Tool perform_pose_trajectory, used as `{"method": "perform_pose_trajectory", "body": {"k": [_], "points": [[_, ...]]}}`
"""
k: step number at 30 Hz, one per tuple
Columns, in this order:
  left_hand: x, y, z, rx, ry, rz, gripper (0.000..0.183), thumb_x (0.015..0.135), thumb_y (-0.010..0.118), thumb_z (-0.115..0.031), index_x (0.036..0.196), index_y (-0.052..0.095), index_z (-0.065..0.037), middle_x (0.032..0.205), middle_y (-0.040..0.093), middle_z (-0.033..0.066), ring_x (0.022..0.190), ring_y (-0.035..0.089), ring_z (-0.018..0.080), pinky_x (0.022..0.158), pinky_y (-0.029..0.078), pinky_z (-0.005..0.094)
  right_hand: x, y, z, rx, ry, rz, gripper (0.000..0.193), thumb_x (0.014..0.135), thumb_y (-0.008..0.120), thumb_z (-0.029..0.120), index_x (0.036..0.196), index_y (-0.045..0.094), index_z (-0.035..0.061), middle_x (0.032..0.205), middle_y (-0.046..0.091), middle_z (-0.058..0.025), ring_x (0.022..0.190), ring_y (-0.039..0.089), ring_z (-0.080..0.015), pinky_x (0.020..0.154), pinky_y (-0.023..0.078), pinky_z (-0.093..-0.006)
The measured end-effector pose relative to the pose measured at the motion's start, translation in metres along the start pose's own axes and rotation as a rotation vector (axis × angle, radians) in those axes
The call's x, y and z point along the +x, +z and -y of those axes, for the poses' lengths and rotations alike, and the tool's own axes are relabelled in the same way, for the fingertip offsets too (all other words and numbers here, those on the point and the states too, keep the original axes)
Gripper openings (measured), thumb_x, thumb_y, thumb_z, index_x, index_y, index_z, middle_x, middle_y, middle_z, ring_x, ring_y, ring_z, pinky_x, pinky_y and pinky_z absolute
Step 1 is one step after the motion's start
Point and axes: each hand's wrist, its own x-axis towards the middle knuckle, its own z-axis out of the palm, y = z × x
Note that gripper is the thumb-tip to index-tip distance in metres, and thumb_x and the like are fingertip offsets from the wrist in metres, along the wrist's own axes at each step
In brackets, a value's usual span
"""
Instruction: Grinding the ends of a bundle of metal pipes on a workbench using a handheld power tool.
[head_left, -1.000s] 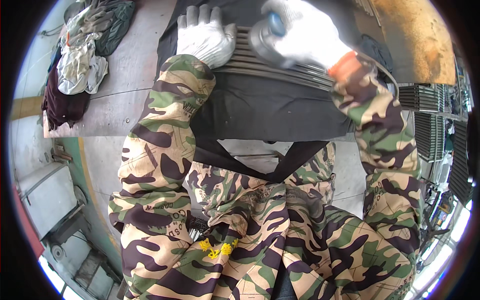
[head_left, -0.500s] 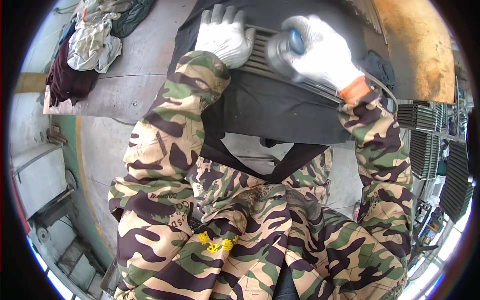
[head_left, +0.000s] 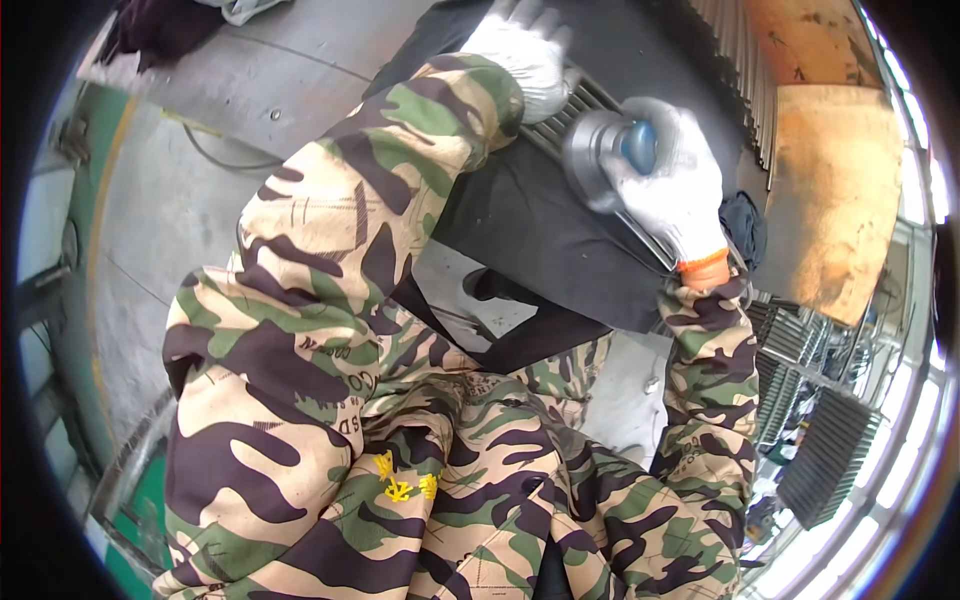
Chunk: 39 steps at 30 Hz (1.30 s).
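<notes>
grey disc-shaped tool with rounded blue knob (head_left: 598, 152): over the bars, knob on its right side
slim grey metal bars (head_left: 590, 98): side by side on black cloth (head_left: 530, 215), lying aslant, partly hidden from me by the tool

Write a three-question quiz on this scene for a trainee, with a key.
1. Which hand grips the round tool?
2. True or false: the left hand is bare.
3. Fill in the colour: the bars lie over a ____ sheet.

Key
1. The right hand.
2. False; it is gloved.
3. Black.
</notes>
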Motion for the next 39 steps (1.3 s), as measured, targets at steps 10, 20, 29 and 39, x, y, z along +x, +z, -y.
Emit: {"method": "perform_pose_trajectory", "body": {"k": [10,20,29,39], "points": [[0.003,-0.009,-0.005,-0.05,-0.025,0.008,0.066,0.103,0.058,-0.042,0.15,0.059,0.004,0.157,0.057,0.0267,0.153,0.045,0.0479,0.13,0.027,0.061,0.004,-0.004,-0.007,-0.011,0.05,0.004,0.047,0.078,0.087,0.027,0.122,0.073,0.018,0.108,0.071,-0.0116,0.101,0.073,-0.0345,0.091,0.061,-0.0448],[-0.021,0.001,0.004,0.009,-0.024,-0.032,0.073,0.106,0.054,-0.049,0.155,0.054,0.006,0.162,0.052,0.0291,0.157,0.04,0.0483,0.133,0.023,0.059,0.016,0.004,-0.016,-0.073,0.13,0.06,0.045,0.083,0.082,0.038,0.123,0.072,0.0189,0.114,0.071,-0.0121,0.109,0.072,-0.0351,0.098,0.06,-0.0451],[-0.034,0.002,-0.017,0.117,0.138,-0.159,0.063,0.101,0.065,-0.04,0.15,0.06,0.0,0.156,0.059,0.0216,0.148,0.05,0.041,0.126,0.033,0.0557,0.008,-0.008,-0.016,-0.106,0.23,0.145,0.047,0.087,0.079,0.04,0.129,0.072,0.0193,0.12,0.072,-0.0134,0.114,0.072,-0.0351,0.101,0.059,-0.0456],[-0.024,-0.019,-0.002,0.115,0.192,-0.167,0.049,0.098,0.066,-0.035,0.134,0.064,-0.002,0.134,0.065,0.0154,0.128,0.057,0.036,0.108,0.044,0.0507,0.009,-0.007,-0.007,-0.046,0.168,0.083,0.04,0.091,0.075,0.041,0.124,0.073,0.0185,0.114,0.071,-0.0161,0.109,0.073,-0.0374,0.097,0.06,-0.0481]]}}
